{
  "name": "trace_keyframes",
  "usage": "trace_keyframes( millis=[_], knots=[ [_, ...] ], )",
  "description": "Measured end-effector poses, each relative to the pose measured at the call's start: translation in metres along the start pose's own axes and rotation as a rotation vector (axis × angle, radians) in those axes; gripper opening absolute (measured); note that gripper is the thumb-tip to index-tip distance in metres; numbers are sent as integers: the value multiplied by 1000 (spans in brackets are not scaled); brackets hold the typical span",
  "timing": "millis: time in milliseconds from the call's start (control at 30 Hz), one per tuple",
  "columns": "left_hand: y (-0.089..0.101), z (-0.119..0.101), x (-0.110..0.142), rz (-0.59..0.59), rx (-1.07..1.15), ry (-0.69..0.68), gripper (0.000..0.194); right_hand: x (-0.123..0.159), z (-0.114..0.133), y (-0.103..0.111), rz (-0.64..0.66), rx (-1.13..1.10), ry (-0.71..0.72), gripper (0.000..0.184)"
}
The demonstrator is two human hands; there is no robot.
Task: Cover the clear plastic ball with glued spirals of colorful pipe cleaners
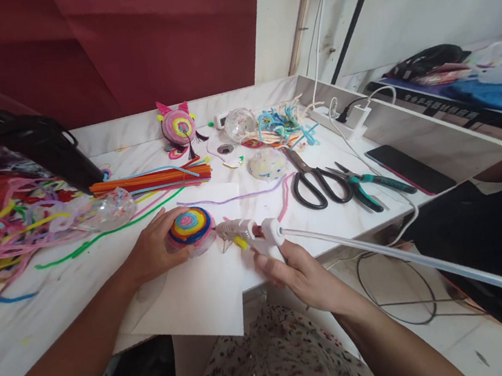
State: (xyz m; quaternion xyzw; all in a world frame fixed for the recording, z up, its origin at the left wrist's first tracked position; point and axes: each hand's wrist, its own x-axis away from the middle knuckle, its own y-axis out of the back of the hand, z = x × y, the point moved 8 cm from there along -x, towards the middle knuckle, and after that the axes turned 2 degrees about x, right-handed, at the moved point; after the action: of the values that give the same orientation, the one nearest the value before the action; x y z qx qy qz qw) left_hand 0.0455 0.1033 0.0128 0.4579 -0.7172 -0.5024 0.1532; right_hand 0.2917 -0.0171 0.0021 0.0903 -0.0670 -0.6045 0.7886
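At marble table (pixel 23 344) we work beside white paper (pixel 201 304), partly under our left forearm. Long glue stick (pixel 400 249) runs from rear of glue gun (pixel 242 232), off to our right. Our right hand (pixel 305 273) wraps gun from below. Our left hand (pixel 160 248) holds ball (pixel 189 223), thumb on near side, fingers round far left, ringed top uncovered. Ball's right side just beside nozzle (pixel 218 231); contact, we cannot tell.

Two colour-ringed round balls (pixel 189 225), three speckled plastic domes (pixel 267 164), one white glue gun (pixel 269 242); black-handled scissors (pixel 307 170), green-black pliers (pixel 361 190): one each.
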Motion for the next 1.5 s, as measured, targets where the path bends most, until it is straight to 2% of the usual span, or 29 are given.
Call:
trace_keyframes(
  millis=[133, 300, 533, 733, 1033, 1300, 1500],
  knots=[
    [1, 0, 1, 3, -24, -20, 69, -4, -3, -4, 57, -139, -91, 29],
    [0, 6, 3, -56, -37, -49, 69, -9, -3, -4, 27, -284, -191, 27],
    [4, 5, 2, -2, -25, -18, 68, -6, 1, -6, 42, -364, -242, 27],
    [6, 4, 1, -5, -38, -8, 69, -4, -3, -16, 91, -418, -244, 26],
    [7, 3, 1, 2, -57, -6, 70, -3, -2, -10, 23, -399, -232, 25],
    [6, -2, 1, 3, -70, -6, 69, -1, -3, -21, 79, -403, -231, 26],
    [7, -2, 0, -13, -50, -22, 67, -3, -7, -15, 36, -417, -228, 28]
  ],
)
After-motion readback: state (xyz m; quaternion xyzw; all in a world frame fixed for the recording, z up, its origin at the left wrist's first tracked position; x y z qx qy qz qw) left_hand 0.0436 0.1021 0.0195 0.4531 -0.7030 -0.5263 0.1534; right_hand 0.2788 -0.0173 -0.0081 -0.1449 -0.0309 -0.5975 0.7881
